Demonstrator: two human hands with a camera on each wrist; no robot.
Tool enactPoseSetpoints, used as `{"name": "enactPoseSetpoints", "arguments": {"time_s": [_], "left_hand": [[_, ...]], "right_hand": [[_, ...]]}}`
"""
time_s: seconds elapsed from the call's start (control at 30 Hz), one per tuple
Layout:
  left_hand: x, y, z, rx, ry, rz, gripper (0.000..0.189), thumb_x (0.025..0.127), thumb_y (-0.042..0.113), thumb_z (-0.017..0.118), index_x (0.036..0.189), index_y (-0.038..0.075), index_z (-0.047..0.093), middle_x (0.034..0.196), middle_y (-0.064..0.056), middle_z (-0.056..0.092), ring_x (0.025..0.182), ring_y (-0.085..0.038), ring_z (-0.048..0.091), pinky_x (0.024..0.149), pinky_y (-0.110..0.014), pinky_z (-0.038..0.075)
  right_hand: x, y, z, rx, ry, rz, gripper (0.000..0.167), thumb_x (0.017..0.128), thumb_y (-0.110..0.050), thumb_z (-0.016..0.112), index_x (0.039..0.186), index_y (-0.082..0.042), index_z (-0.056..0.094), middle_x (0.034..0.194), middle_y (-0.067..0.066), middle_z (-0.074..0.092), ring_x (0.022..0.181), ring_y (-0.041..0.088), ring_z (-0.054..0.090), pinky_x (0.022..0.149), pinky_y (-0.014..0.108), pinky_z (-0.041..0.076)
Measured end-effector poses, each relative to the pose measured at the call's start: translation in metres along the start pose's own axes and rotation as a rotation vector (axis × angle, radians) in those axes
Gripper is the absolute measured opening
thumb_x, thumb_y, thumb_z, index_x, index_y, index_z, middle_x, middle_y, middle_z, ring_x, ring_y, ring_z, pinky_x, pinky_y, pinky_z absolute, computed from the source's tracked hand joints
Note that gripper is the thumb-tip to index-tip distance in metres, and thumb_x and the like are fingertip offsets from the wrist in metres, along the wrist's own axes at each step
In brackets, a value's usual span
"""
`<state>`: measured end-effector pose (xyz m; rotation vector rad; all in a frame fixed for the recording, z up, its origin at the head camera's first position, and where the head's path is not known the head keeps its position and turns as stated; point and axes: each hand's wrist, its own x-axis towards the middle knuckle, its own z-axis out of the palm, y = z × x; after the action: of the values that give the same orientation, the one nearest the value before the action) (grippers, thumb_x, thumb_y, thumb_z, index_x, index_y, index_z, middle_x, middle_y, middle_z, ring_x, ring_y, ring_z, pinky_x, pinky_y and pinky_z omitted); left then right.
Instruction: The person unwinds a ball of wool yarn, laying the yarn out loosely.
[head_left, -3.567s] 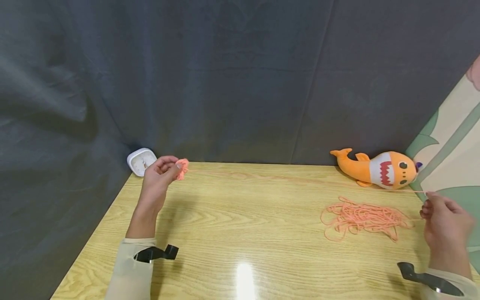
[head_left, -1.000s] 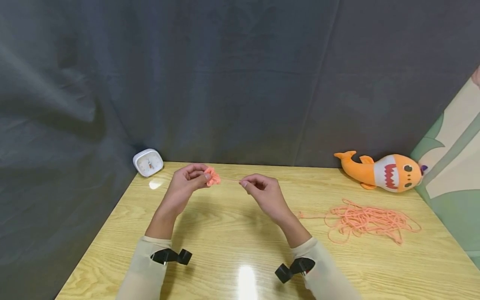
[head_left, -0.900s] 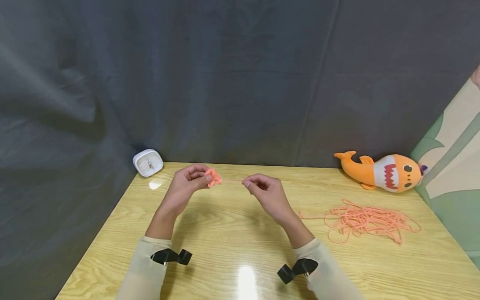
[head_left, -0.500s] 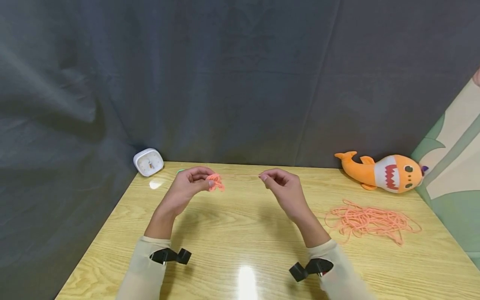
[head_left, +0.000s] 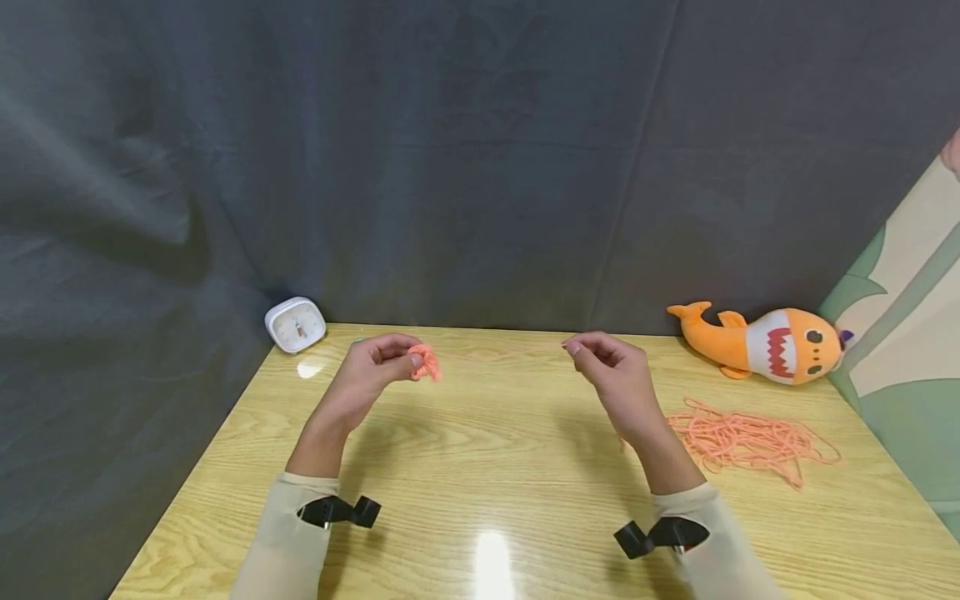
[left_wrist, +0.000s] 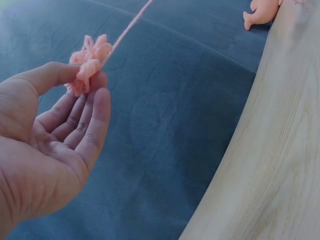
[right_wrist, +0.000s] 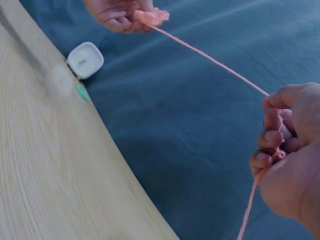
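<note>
My left hand [head_left: 358, 379] pinches a small looped bunch of coral yarn [left_wrist: 90, 65] between thumb and index finger, above the table's left half. From the bunch a yarn strand [right_wrist: 212, 60] runs straight to my right hand [head_left: 618, 383], whose thumb and index finger pinch it. In the right wrist view, the strand passes on through the curled fingers and hangs down below the palm. The head view barely shows this strand. A loose tangled pile of the same yarn [head_left: 753, 440] lies on the table, partly behind my right forearm.
An orange shark plush [head_left: 761, 342] lies at the back right, beside a patterned panel [head_left: 911, 350]. At the back left stands a white clock [head_left: 296, 325]. A small green object [right_wrist: 82, 93] lies near it. A dark curtain [head_left: 465, 167] hangs behind the wooden table [head_left: 465, 483].
My right hand, far right at first, came in close to the left hand, then drew away rightward along the strand. My left hand moved right earlier and has since stayed nearly still with the bunch.
</note>
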<state>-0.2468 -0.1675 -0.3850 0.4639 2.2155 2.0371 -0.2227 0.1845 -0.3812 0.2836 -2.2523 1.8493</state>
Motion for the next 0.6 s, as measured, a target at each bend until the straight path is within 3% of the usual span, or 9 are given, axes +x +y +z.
{"name": "enactPoseSetpoints", "arguments": {"time_s": [0.1,0.33,0.6], "left_hand": [[0.000,0.001,-0.002,0.002,0.003,0.006,0.028,0.099,0.013,0.069,0.122,-0.003,0.067,0.100,0.007,0.074,0.092,-0.009,0.069,0.086,-0.026,0.059],[0.000,0.001,-0.003,-0.022,-0.006,0.021,0.024,0.097,0.011,0.072,0.118,0.000,0.070,0.103,0.005,0.077,0.091,-0.010,0.072,0.086,-0.028,0.061],[-0.001,0.002,-0.001,-0.013,-0.037,-0.018,0.028,0.095,0.005,0.071,0.120,-0.005,0.066,0.098,0.006,0.075,0.085,-0.009,0.070,0.083,-0.028,0.060]], "right_hand": [[-0.002,0.000,-0.008,-0.002,0.018,-0.003,0.029,0.104,-0.023,0.064,0.113,0.004,0.071,0.087,-0.011,0.065,0.082,0.007,0.057,0.075,0.019,0.053],[-0.008,-0.001,-0.026,0.020,0.055,-0.018,0.016,0.103,-0.023,0.065,0.104,-0.010,0.075,0.078,-0.007,0.055,0.075,0.011,0.048,0.069,0.022,0.047],[-0.013,-0.003,-0.042,0.090,0.075,-0.006,0.016,0.102,-0.019,0.066,0.106,-0.007,0.074,0.081,-0.008,0.059,0.077,0.008,0.050,0.070,0.019,0.048]]}}
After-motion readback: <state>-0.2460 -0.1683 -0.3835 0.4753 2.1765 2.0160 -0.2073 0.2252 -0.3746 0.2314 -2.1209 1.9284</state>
